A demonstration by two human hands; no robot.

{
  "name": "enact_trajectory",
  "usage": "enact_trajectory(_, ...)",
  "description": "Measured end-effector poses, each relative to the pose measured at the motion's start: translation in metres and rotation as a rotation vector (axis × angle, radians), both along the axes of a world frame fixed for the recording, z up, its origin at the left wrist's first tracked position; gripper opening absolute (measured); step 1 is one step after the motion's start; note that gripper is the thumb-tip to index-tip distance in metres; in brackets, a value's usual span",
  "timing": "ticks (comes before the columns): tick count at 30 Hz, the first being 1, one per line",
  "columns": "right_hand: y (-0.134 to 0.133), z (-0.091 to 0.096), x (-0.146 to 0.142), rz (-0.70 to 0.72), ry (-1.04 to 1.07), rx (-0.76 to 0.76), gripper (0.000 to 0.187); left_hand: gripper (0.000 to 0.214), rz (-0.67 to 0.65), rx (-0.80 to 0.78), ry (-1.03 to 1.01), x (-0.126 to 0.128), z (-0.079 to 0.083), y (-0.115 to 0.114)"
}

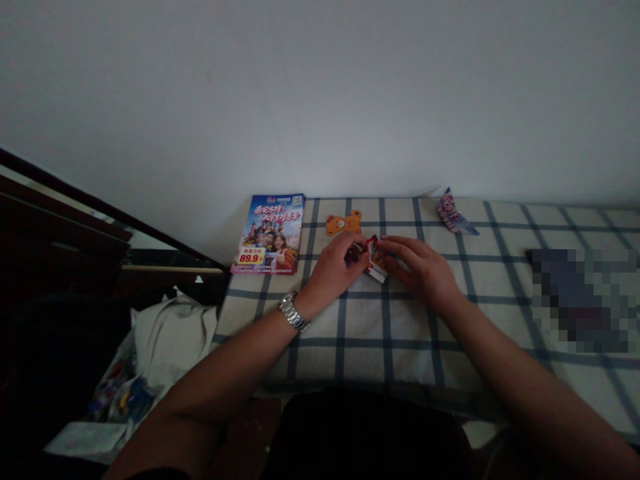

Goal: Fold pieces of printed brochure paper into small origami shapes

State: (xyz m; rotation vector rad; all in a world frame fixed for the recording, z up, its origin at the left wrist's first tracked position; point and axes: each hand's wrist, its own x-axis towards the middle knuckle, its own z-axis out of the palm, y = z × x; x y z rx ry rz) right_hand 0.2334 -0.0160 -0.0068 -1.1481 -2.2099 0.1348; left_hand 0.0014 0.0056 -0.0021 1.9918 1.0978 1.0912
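Both my hands meet over a small folded piece of red and white printed paper point(376, 261) on a checked cloth point(400, 320). My left hand point(334, 270), with a metal watch point(294, 312) on its wrist, pinches the paper's left side. My right hand point(420, 270) grips its right side with curled fingers. The paper is partly hidden by my fingers.
A colourful leaflet point(270, 232) lies at the cloth's far left corner. An orange bear-shaped cutout point(344, 223) sits just beyond my hands. A folded patterned paper point(453, 213) stands at the back right. Crumpled cloth and bags point(150, 347) lie on the left, below the table.
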Motion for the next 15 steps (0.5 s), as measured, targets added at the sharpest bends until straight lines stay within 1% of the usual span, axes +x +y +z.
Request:
enact_trajectory(7, 0.0019, -0.0023, 0.0001, -0.013, -0.059, 0.027, 0.034, 0.015, 0.009, 0.018, 0.023, 0.0007, -0.0002, 0.0003)
enact_trajectory(15, 0.0001, 0.0039, -0.0038, -0.008, -0.061, 0.033, 0.028, 0.014, -0.008, 0.018, 0.037, 0.0007, -0.0028, 0.0003)
